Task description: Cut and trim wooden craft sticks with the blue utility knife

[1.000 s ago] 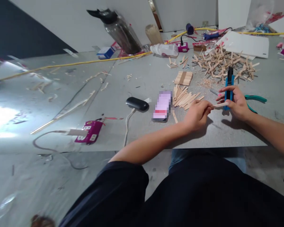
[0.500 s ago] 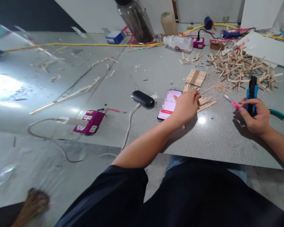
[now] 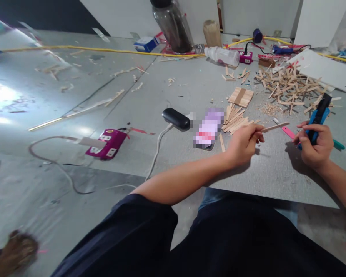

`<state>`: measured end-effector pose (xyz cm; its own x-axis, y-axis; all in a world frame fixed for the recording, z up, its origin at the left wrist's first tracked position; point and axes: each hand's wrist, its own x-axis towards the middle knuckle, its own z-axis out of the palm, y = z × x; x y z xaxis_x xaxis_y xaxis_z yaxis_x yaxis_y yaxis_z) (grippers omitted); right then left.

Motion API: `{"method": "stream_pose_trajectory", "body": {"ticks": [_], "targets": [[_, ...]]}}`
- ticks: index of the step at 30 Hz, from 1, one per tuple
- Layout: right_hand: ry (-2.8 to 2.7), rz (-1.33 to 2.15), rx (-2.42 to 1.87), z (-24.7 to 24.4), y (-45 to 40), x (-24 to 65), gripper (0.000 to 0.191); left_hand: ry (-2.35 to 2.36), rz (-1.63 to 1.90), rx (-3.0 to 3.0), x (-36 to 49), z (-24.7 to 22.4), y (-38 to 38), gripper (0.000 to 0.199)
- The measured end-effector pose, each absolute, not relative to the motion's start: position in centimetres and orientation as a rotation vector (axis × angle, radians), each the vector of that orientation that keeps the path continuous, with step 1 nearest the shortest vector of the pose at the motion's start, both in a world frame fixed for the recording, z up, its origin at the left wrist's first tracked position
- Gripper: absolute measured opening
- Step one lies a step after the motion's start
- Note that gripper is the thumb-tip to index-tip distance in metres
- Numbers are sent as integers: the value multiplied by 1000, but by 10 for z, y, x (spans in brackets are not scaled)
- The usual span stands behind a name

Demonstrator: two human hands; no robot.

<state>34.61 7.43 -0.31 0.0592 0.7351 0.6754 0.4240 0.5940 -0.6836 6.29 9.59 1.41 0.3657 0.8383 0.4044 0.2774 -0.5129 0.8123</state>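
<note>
My left hand point(image 3: 246, 142) is closed on one end of a wooden craft stick point(image 3: 275, 127), which points right above the table. In my right hand point(image 3: 317, 148) is a blue and black utility knife point(image 3: 318, 117), its black end tilted up and away. A pink-handled cutter point(image 3: 288, 132) lies between the hands, partly behind my right fingers. Green handles point(image 3: 338, 145) show beside my right hand. Loose craft sticks point(image 3: 233, 118) are fanned out beyond my left hand, near a banded bundle of sticks point(image 3: 241, 97). To their left lies a phone point(image 3: 208, 129), its screen blurred out.
Cut stick pieces point(image 3: 291, 84) are heaped at the back right, with shavings point(image 3: 269, 109) before them. A black case point(image 3: 175, 118) with a white cable and a purple power strip point(image 3: 106, 144) lie left. A dark bottle point(image 3: 174, 29) and a clear bottle point(image 3: 222, 56) are at the back.
My left hand has moved right, away from the phone and loose sticks, bringing one craft stick toward my right hand. The utility knife has tilted to the right.
</note>
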Motion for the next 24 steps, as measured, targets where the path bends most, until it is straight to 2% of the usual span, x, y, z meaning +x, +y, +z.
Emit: {"method": "stream_pose_trajectory", "body": {"ticks": [5, 8, 12, 14, 16, 19, 21, 24], "targets": [[-1599, 394, -952, -2, 71, 337, 51, 807, 1092, 1653, 75, -5, 74, 30], [-1557, 388, -1008, 3, 63, 331, 59, 800, 1045, 1655, 78, -6, 61, 36], [-1444, 755, -905, 19, 40, 314, 42, 693, 903, 1682, 82, -1, 48, 35], [-1430, 824, -904, 29, 29, 304, 49, 625, 842, 1703, 82, 2, 46, 29], [-1451, 793, -978, 38, 21, 297, 46, 547, 784, 1730, 81, 4, 46, 22], [-1483, 715, -1102, 48, 19, 292, 16, 455, 700, 1750, 78, 6, 49, 15], [-1517, 621, -1177, 50, 25, 292, 15, 442, 658, 1687, 78, 7, 50, 14], [-1584, 517, -1173, 43, 37, 293, 14, 454, 574, 1441, 79, 9, 50, 25]]}}
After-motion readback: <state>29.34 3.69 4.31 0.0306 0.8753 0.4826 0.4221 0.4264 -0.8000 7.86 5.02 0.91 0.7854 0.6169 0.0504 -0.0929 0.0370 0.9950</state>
